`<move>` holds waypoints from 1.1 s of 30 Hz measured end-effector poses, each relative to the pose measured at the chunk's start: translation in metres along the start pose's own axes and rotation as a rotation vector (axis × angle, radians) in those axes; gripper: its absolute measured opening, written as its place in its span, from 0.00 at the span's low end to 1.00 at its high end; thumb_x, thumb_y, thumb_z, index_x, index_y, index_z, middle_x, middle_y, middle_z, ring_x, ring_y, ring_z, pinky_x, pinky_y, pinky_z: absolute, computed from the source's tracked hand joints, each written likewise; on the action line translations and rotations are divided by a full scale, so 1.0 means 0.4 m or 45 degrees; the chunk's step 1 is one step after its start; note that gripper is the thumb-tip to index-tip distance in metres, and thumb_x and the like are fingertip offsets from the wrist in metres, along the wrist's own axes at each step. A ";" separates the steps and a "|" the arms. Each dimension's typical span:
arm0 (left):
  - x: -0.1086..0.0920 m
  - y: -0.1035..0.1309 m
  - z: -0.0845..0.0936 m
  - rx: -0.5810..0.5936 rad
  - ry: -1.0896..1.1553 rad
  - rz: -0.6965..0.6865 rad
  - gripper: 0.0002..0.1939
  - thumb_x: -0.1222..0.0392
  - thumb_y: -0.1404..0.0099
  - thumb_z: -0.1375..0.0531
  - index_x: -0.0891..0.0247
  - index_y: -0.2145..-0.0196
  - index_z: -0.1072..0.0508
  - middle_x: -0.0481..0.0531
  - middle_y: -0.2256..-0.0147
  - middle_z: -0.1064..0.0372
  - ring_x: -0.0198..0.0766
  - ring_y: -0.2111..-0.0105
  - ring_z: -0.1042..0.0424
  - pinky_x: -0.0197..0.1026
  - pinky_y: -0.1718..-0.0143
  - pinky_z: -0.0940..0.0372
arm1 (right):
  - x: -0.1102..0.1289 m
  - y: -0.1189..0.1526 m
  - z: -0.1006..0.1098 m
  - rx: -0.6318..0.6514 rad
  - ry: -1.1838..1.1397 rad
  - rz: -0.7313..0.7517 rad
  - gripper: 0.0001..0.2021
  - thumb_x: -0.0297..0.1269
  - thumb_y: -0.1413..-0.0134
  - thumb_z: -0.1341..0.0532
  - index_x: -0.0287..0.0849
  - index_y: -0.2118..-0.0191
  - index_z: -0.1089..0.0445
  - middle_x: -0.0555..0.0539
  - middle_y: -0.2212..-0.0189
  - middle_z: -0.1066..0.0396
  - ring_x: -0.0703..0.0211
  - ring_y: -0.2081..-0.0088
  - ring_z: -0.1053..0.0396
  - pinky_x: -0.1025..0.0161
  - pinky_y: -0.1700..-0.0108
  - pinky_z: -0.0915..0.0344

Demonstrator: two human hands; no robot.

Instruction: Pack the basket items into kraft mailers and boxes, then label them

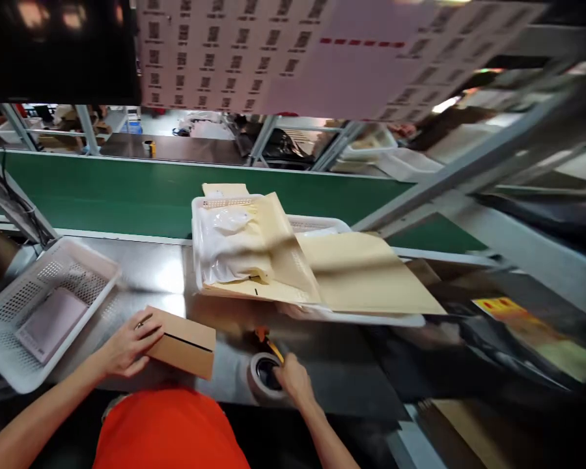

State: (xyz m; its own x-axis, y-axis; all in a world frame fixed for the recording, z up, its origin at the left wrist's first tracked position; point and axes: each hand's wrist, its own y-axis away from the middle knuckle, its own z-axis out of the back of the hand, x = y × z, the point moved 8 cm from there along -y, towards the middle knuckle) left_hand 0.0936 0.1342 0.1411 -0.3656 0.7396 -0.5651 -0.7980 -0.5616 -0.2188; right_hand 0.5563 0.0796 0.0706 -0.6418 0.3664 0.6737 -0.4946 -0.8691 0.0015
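My left hand (137, 344) grips the left end of a small brown cardboard box (185, 342), fingers over its top edge. A dark line runs along the box, which rests on the metal bench just in front of me. To its right, my right hand (293, 380) is closed around a tape dispenser (275, 350) with orange and yellow parts. A wide roll of tape (256, 384) sits by that hand, at the bench's front edge. The handle is mostly hidden by my fingers, and this area is somewhat blurred.
On the left stands a white perforated basket (68, 251) holding a pale flat packet (53, 322). Padded envelopes (371, 270) and plastic-wrapped items lie in white baskets (198, 228) at the back. Beyond runs a green conveyor belt (127, 192). A code sheet (293, 78) hangs overhead; black bags (420, 355) lie right.
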 end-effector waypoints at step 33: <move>0.102 0.091 -0.025 -1.019 1.514 1.494 0.21 0.43 0.52 0.27 0.64 0.78 0.25 0.49 0.79 0.28 0.33 0.80 0.33 0.35 0.79 0.41 | 0.712 0.252 -0.112 0.843 0.437 1.433 0.32 0.37 0.41 0.34 0.59 0.31 0.35 0.40 0.56 0.24 0.49 0.61 0.23 0.60 0.61 0.25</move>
State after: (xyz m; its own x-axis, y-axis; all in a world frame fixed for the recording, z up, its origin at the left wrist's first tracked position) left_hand 0.0544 0.1401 0.1021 0.2748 -0.5304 -0.8020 0.1033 -0.8130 0.5730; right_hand 0.2973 0.1112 0.2294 -0.6697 -0.6663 0.3279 0.7038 -0.7103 -0.0061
